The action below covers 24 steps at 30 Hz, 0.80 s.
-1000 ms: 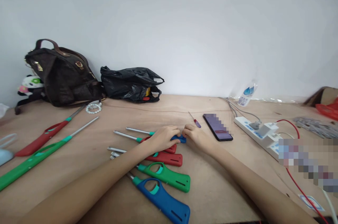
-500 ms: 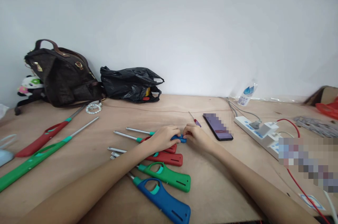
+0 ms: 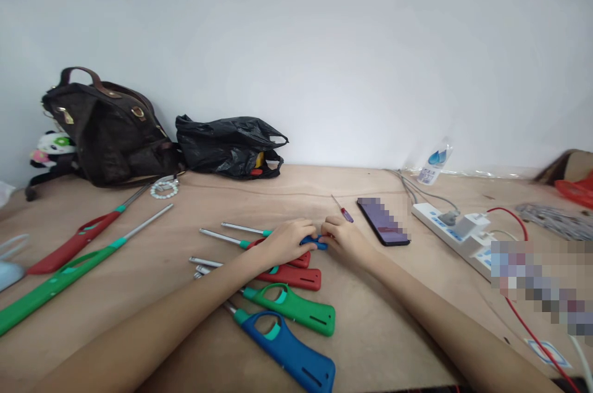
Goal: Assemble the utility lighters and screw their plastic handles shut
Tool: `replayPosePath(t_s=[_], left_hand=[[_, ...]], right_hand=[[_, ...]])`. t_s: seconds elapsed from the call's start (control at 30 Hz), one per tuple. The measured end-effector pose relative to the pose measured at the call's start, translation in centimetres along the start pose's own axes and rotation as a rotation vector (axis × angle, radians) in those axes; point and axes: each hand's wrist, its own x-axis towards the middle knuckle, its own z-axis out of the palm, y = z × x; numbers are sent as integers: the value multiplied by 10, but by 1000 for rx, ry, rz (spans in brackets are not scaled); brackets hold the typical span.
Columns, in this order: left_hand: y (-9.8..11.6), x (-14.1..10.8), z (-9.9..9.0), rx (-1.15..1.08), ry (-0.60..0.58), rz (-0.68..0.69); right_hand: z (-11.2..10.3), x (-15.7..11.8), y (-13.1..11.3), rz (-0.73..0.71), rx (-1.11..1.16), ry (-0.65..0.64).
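A blue long-necked gas lighter (image 3: 315, 243) lies beneath my left hand (image 3: 291, 241), its fingers closed round the handle. At the butt end of that handle is my right hand (image 3: 341, 240), fingertips pinched together against it. Whether they also hold a small part is hidden. Just below my left hand are two red lighters, the nearer red lighter (image 3: 301, 278) partly under my forearm. Closer to me lie a green lighter (image 3: 308, 311) and another blue lighter (image 3: 296, 353), metal necks pointing left.
A small screwdriver (image 3: 343, 210) and a phone (image 3: 382, 223) lie beyond my right hand. A power strip (image 3: 428, 215) with cables runs along the right. At left rest a red lighter (image 3: 76, 248), a green lighter (image 3: 60, 285), a bracelet (image 3: 164, 195), a backpack (image 3: 115, 139) and a black plastic bag (image 3: 222, 146).
My right hand has shifted very slightly at the lighter's butt end. Both hands otherwise keep their places, and the lighters lie as before.
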Motion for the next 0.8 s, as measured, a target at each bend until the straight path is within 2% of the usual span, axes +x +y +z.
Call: replayPosePath(t_s=[0.27, 0.6, 0.8], left_hand=[[-2, 0, 2, -5, 9, -7], [1, -1, -2, -22, 9, 10], [1, 0, -2, -33, 1, 2]], right_hand=[[-1, -1, 2, -105, -162, -26], [2, -2, 0, -7, -113, -37], [7, 0, -1, -46, -234, -46]])
